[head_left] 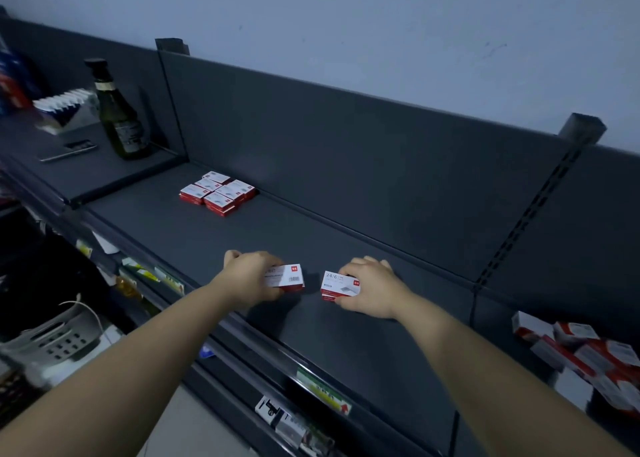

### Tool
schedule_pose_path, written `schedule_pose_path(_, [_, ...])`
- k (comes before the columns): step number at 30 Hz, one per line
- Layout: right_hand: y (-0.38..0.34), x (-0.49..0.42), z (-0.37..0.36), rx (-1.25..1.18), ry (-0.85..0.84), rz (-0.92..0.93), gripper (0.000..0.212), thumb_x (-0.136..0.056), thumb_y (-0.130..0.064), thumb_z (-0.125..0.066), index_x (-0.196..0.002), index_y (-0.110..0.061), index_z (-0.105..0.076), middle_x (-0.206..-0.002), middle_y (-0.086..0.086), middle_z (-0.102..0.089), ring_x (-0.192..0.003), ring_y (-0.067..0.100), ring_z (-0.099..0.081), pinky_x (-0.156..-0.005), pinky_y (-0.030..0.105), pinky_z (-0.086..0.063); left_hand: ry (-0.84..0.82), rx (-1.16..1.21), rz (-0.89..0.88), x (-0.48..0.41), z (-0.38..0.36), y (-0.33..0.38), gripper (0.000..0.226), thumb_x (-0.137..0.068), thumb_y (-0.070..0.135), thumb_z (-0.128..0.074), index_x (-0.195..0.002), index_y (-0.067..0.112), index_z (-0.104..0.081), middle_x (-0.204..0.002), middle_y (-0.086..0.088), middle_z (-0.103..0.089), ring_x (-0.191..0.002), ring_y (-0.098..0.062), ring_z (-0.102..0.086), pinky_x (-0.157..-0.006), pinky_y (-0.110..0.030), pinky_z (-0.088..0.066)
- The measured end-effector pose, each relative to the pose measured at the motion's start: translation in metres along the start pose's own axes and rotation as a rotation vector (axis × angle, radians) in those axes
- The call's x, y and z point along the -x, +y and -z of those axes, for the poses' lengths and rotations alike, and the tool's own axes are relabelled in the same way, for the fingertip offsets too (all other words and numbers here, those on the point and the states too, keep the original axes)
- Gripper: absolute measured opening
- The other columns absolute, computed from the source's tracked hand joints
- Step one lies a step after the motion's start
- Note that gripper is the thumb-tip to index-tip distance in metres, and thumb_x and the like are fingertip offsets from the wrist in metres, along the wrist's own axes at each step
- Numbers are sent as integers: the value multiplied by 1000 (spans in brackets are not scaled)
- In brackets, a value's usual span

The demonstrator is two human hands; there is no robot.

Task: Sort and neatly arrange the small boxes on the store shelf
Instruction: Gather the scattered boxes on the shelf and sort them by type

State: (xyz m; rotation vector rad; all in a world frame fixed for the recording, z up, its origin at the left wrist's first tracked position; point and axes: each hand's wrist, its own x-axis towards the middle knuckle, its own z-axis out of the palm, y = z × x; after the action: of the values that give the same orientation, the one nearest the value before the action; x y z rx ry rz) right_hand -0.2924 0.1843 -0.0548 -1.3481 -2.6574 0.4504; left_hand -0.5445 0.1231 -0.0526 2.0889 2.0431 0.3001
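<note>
While over the shelf (277, 235), left box (287, 278) was gripped by left hand (251, 276) | right box (337, 285) was gripped by right hand (374, 285)

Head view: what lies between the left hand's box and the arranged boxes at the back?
The head view shows only bare shelf between the box in the left hand and the arranged boxes.
</note>
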Motion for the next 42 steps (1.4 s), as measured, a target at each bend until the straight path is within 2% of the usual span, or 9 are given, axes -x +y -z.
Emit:
schedule_pose_path(4, [-16,-32,2,4,23,-8,33,-80,-46,-69,-109,-31,-64,-104,-11,-56,-105,12,-44,-96,33,-31,12,-22,-76,-22,3,-26,20,-83,51,-61,-94,35,-57,-91,14,-55,-89,-7,-51,-89,-34,-25])
schedule_pose_path(10, [-53,-80,-18,-17,83,-74,29,-79,-45,-67,-105,-33,-63,-100,-14,-54,-102,11,-43,-90,31,-29,-9,-28,-203,-58,20,-89,25,-82,51,-61,-90,28,-61,-86,10,-59,-85,-8,-53,-88,-36,-29])
schedule_pose_path(16, [-96,-129,-42,31,53,-130,37,-82,-50,-67,-112,-29,-63,-99,-14,-50,-99,9,-40,-91,30,-28,-44,7,-294,-70,45,-163,29,-78,56,-62,-98,35,-62,-91,13,-59,-88,-4,-51,-91,-34,-27])
schedule_pose_path(21, [-133,-154,-66,-20,134,-179,37,-79,-48,-71,-111,-29,-65,-102,-13,-56,-100,10,-42,-90,31,-28,-87,2,-303,-79,55,-215,25,-80,49,-65,-101,37,-63,-90,15,-57,-90,-4,-50,-90,-33,-25])
schedule_pose_path(25, [-146,-166,-68,7,109,-195,36,-81,-47,-68,-112,-28,-63,-98,-16,-49,-97,9,-39,-86,29,-22,-84,49,-346,-89,53,-229,22,-80,45,-65,-97,33,-64,-93,15,-63,-93,-2,-52,-90,-33,-24])
schedule_pose_path(28, [-146,-178,-65,5,57,-246,37,-83,-47,-66,-114,-29,-60,-106,-11,-54,-102,12,-42,-88,31,-24,-90,105,-332,-98,49,-232,22,-79,42,-66,-99,33,-64,-94,16,-64,-95,-1,-52,-90,-32,-23])
schedule_pose_path(33, [-148,-198,-67,20,-10,-256,38,-82,-49,-66,-115,-30,-59,-104,-12,-50,-102,11,-42,-92,33,-27,-140,115,-322,-101,50,-242,23,-79,39,-66,-101,33,-64,-95,15,-62,-95,-1,-50,-93,-32,-23])
schedule_pose_path(38, [-163,-232,-65,19,-12,-209,38,-83,-48,-65,-115,-29,-60,-112,-9,-56,-111,15,-46,-94,34,-27,-98,133,-192,-113,64,-273,24,-79,40,-66,-102,37,-63,-99,16,-63,-97,-1,-51,-91,-31,-22])
schedule_pose_path(42, [-182,-253,-78,13,-59,-174,32,-83,-50,-66,-108,-32,-61,-109,-7,-56,-106,16,-47,-92,35,-29,-132,130,-172,-115,57,-293,27,-80,39,-65,-106,39,-61,-102,19,-61,-101,1,-49,-88,-30,-20])
